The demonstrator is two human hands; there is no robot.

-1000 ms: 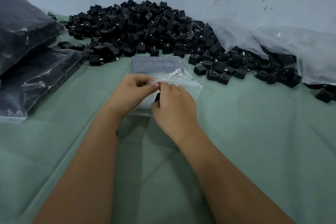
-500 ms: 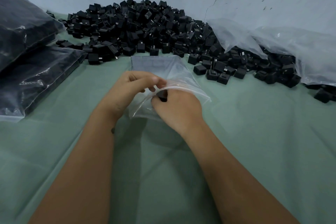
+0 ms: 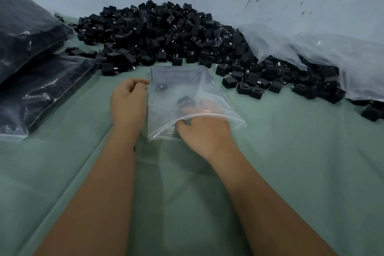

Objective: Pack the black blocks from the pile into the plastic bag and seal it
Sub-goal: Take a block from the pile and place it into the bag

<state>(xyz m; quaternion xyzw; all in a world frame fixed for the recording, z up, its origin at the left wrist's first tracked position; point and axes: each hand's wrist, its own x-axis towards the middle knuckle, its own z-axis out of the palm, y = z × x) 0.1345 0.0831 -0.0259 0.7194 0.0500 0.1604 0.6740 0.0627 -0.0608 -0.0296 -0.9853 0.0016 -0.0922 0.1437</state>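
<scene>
Head view. Bag (image 3: 187, 89) flat on green cloth (image 3: 291, 162), mouth toward person, just short of pile (image 3: 158, 33): short reach for refills. Left hand (image 3: 127, 102) curled, pinching bag's left edge, likely to steady it and hold mouth open. Right hand (image 3: 202, 129) pushed in through mouth, fingers under film, blurred; seem curled round block (image 3: 186, 103), not certain. Another block (image 3: 161, 87) deeper in. Bag nearly empty, unsealed. Filled bags (image 3: 35, 64) stacked left.

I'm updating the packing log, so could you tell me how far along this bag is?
Barely started. The plastic bag is open, with one block inside. The right hand reaches into its mouth with another block; the left hand pinches its edge. The pile remains; sealing is not yet done.
</scene>
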